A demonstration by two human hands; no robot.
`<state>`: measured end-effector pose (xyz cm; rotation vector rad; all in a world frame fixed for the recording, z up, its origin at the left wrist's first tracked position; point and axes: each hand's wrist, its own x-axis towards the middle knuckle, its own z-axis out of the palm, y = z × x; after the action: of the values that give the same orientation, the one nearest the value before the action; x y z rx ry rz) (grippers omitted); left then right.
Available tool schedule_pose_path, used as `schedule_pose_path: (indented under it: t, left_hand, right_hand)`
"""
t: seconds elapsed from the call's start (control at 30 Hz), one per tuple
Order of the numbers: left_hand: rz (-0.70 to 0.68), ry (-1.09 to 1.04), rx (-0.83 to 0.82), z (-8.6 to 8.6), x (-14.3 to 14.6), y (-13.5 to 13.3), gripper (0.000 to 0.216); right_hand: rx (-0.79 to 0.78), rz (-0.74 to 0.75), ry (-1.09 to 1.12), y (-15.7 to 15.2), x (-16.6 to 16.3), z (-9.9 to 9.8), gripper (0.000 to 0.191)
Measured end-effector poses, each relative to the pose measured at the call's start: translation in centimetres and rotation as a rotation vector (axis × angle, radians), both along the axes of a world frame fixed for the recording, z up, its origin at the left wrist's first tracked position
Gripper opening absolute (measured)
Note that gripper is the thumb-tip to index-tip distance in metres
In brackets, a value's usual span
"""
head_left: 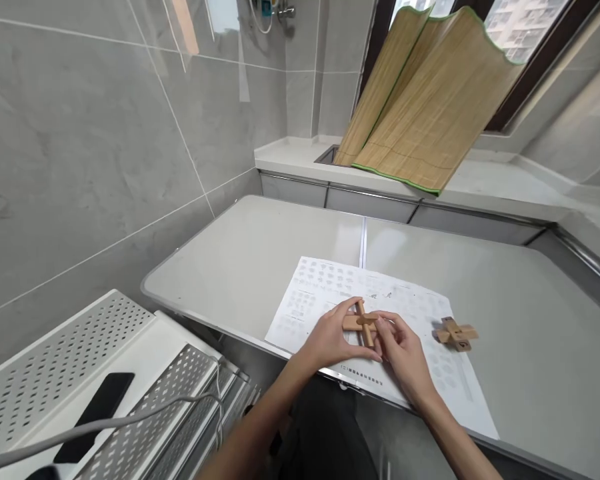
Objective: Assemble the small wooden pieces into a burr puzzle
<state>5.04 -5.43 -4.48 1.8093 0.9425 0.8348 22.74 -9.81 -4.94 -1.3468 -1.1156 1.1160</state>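
Observation:
Over the printed sheet [300, 317], several wooden puzzle pieces [353, 323] are crossed together between my hands. One is a round rod standing across a flat notched bar. My left hand [327, 339] grips them from the left, with a finger at the rod's far end and the thumb along the near side. On the other side, my right hand [404, 347] has its fingers closed on the right end of the pieces. A second wooden puzzle [456, 333], a cluster of interlocked blocks, rests at the sheet's right edge, apart from both hands.
The paper lies on a pale folding table [240, 247] with a seam down its middle. At left stand a perforated white rack [105, 333], a dark phone-like slab [97, 410] and a grey cable [150, 411]. A bamboo mat [425, 113] leans on the counter behind.

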Motion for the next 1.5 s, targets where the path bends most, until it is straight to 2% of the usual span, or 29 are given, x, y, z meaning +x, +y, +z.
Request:
schedule_pose_path:
  t: [0.3, 0.57, 0.77, 1.03, 1.3, 1.5]
  left_hand:
    - [0.008, -0.009, 0.11, 0.8, -2.2, 0.0, 0.103]
    - [0.078, 0.003, 0.106, 0.8, -7.8, -0.2, 0.098]
    - [0.116, 0.048, 0.074, 0.2, -11.0, -0.1, 0.097]
    - [0.088, 0.025, 0.081, -0.4, -11.7, 0.2, 0.095]
    - [0.102, 0.0, 0.095, -0.7, -12.0, 0.0, 0.095]
    - [0.123, 0.005, 0.107, -0.8, -11.9, -0.1, 0.095]
  right_hand:
    - [-0.013, -0.041, 0.036, 0.8, -1.9, 0.2, 0.043]
    - [-0.077, 0.083, 0.001, 1.7, -6.2, 0.7, 0.043]
    - [-0.086, 0.064, -0.089, 2.2, -9.6, 0.1, 0.042]
    - [-0.054, 0.015, -0.143, 2.2, -9.8, -1.7, 0.043]
    - [-0.065, -0.036, -0.185, 1.9, -9.6, -2.0, 0.049]
    - [-0.075, -0.027, -0.116, 2.0, -9.9, -1.7, 0.05]
